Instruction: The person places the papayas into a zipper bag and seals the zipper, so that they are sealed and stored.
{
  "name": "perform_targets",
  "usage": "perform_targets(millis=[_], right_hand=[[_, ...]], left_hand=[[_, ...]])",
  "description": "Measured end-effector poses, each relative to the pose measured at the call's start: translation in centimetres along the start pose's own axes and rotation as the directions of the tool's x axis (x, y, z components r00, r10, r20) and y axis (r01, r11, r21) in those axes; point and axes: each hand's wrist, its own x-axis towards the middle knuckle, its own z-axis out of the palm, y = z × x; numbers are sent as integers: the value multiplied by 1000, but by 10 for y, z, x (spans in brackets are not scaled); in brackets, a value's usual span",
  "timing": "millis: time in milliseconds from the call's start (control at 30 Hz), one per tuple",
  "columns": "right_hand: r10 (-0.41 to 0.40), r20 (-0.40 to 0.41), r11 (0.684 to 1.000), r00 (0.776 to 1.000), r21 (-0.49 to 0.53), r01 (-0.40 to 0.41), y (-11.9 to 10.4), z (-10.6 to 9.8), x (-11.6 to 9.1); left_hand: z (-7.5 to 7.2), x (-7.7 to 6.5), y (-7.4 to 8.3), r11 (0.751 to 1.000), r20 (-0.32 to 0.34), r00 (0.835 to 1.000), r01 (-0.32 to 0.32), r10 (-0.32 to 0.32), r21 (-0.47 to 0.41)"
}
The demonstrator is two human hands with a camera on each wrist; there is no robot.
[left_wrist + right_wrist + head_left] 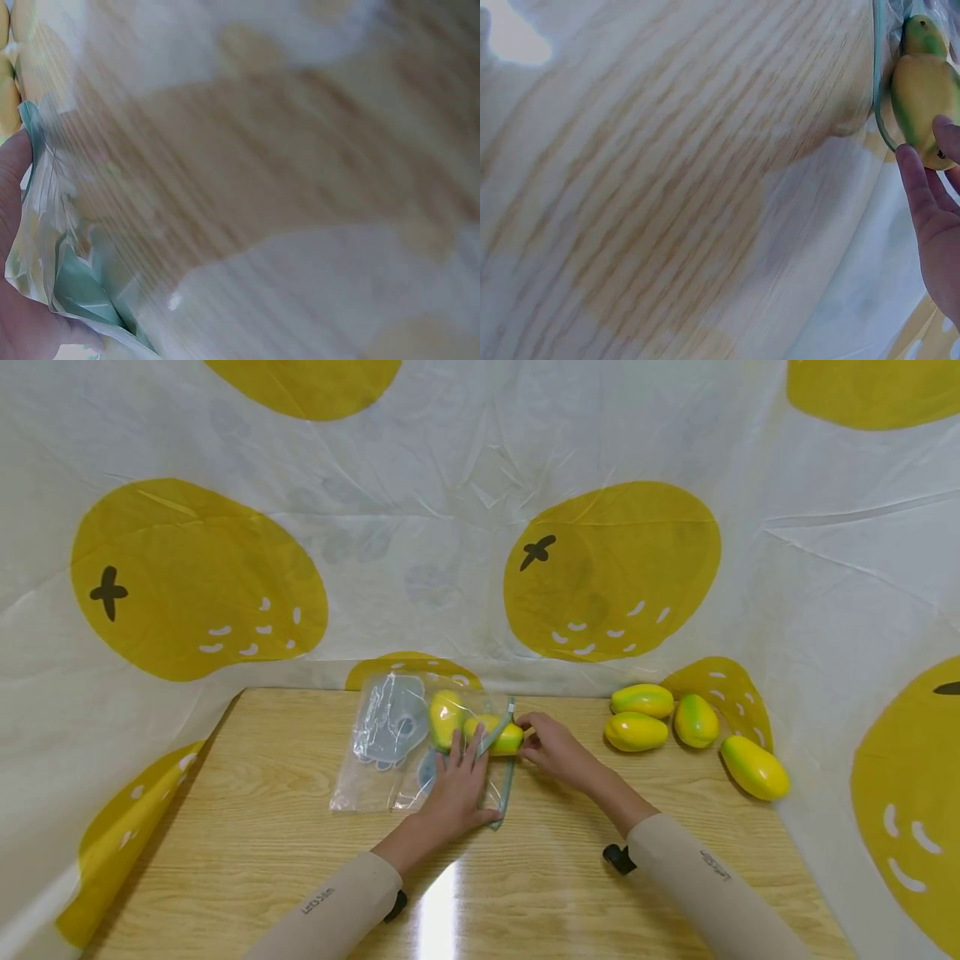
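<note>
A clear zip bag (375,785) with a grey-blue animal print lies flat on the table, its greenish mouth edge facing right. One yellow-green papaya (446,714) is inside it. Another papaya (510,741) lies at the bag's mouth, partly behind the film and strip. My right hand (558,750) holds that papaya's outer end between thumb and fingers, as the right wrist view also shows. My left hand (457,793) lies over the front of the bag with fingers spread and fairly straight, the thumb near the mouth edge. Film hides part of that thumb in the left wrist view.
Several more papayas lie at the back right of the wooden table (285,860), including one papaya (754,768) near the right edge. A white fabric wall (420,560) with yellow fruit prints encloses the back and sides.
</note>
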Motion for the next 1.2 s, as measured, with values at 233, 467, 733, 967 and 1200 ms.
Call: perform_targets(millis=[233, 467, 733, 967, 1200], right_hand=[[31, -81, 999, 996, -15, -32, -1, 7, 10], [59, -128, 998, 990, 4, -59, -1, 13, 16], [63, -141, 998, 988, 14, -61, -3, 20, 19], [9, -152, 1000, 988, 11, -7, -3, 24, 19], [-48, -97, 999, 994, 0, 48, -2, 24, 17]], left_hand=[[2, 1, 0, 1000, -1, 1000, -4, 4, -9], [3, 1, 0, 1000, -6, 1000, -11, 11, -5], [2, 0, -1, 1000, -10, 1000, -10, 10, -23], [3, 0, -1, 999, 10, 1000, -9, 10, -42], [2, 1, -2, 999, 22, 1000, -3, 4, -33]])
